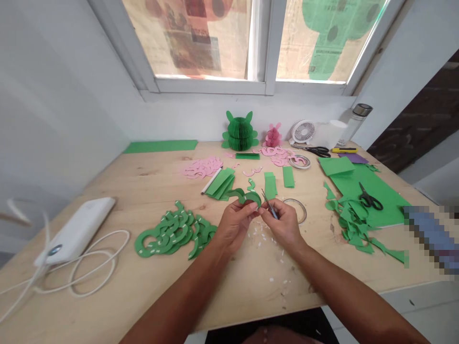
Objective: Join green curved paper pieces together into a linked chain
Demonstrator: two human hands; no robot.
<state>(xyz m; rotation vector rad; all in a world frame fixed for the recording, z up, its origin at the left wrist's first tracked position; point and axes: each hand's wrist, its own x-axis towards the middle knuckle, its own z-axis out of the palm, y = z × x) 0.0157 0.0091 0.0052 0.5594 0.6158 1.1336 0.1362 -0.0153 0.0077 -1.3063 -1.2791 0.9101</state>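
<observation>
Item: left hand [234, 224], fingers clamped on a curved green paper cutout [251, 197], which is held just above the wooden table [107, 186].

Item: right hand [283, 222], close beside the left, pinching slim pointed scissors [270, 208] (tips at the cutout's edge; contact too small to tell).

Nearby: white paper flecks [261, 236] below the hands; linked green paper rings [172, 234] to the left; black-handled scissors [370, 197] on green card [373, 188] to the right.

Bare left forearm [186, 291], bare right forearm [358, 296]; left hand [234, 227], right hand [283, 224] ungloved; dark clothing [222, 334] at bottom edge.
</observation>
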